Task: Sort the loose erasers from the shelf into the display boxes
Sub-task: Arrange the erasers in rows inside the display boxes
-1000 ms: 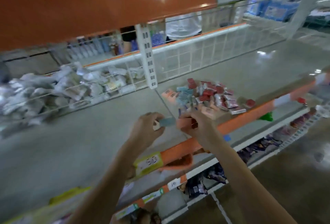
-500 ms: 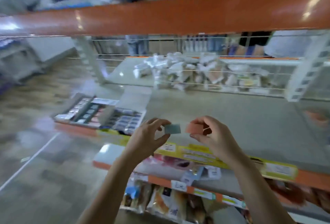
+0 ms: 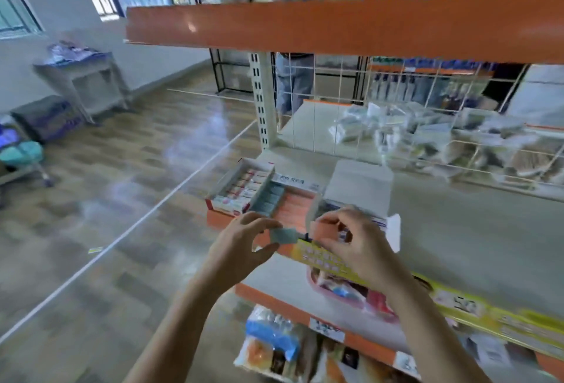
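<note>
Just above the front edge of the grey metal shelf [image 3: 457,236], the left hand [image 3: 241,248] is pinching a small pale teal rectangular eraser [image 3: 283,235] between its thumb and curled fingertips, while the right hand [image 3: 357,245] is pinching a small orange rectangular eraser [image 3: 323,227] the same way. The two erasers are sitting side by side between the hands, nearly touching, the teal one left of the orange. Directly beyond the fingertips, the open white cardboard display boxes [image 3: 265,190] are standing at the shelf's left end: one is showing a row of teal erasers beside a row of orange ones, and the box to its left is holding white and red wrapped erasers. Below the right hand's fingers, a yellow printed price strip [image 3: 476,303] is running along the shelf edge. Far behind the hands, white packets are lying blurred behind a white wire grid [image 3: 427,114].
</note>
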